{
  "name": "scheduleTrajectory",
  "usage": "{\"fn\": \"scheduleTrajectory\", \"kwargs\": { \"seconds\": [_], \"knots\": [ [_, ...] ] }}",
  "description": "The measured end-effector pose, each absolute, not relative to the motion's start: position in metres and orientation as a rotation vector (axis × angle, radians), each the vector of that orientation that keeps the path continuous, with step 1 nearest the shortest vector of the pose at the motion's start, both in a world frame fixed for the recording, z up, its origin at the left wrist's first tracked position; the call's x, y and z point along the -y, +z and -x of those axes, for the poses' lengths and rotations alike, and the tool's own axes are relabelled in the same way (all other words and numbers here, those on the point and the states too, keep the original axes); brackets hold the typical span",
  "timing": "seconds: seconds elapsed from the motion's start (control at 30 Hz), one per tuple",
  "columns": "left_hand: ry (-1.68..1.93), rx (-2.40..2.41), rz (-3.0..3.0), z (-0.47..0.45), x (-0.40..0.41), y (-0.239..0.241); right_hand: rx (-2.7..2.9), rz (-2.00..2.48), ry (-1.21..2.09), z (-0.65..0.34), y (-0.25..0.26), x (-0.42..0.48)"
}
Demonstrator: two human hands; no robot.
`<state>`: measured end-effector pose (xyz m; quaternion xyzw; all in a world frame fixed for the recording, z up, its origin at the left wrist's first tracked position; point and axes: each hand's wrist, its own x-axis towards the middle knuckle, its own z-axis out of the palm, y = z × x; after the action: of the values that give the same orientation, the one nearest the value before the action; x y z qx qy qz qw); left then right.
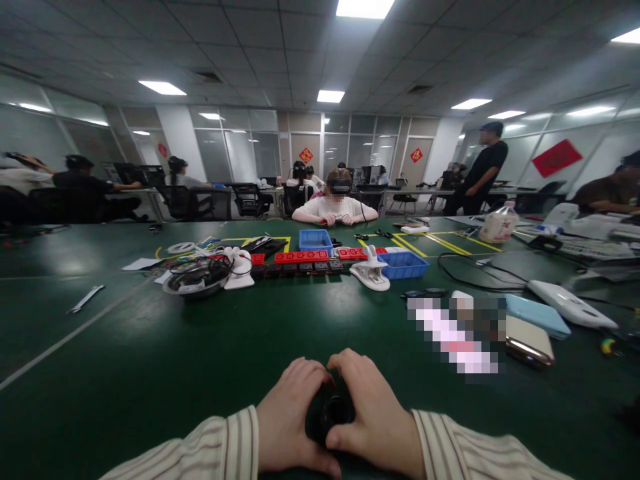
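At the near edge of the green table, my left hand [286, 417] and my right hand [379, 420] curl toward each other from either side. Between them sits a small black object [335, 408] with a round, ring-like top; its exact kind is too dark to make out. Fingers of both hands are bent around it, with the fingertips close together at the far side and the thumbs at the near side. The lower part of the object is hidden by my thumbs and palms.
Across the green table [165, 353] stand a metal bowl of cables [187, 288], red and black power strips [300, 259], a white clip [371, 273] and blue trays [405, 265]. To the right lie a light blue box [537, 315] and a gold-edged case [529, 341]. A person sits opposite.
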<state>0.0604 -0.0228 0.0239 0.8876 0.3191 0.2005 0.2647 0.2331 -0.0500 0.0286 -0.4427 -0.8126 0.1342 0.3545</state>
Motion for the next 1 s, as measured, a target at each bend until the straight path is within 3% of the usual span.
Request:
{"fn": "scheduleTrajectory", "kwargs": {
  "seconds": [0.5,0.77,1.0],
  "knots": [
    [0.327,-0.754,-2.435,-0.059,0.018,0.025,2.484,0.583,0.307,-0.239,0.046,0.054],
    [0.43,-0.862,-2.444,-0.061,0.021,0.026,2.165,0.718,0.271,-0.238,0.034,0.049],
    [0.515,-0.822,-2.488,-0.06,0.021,0.016,2.29,0.924,0.074,-0.228,0.031,0.058]
  ]
}}
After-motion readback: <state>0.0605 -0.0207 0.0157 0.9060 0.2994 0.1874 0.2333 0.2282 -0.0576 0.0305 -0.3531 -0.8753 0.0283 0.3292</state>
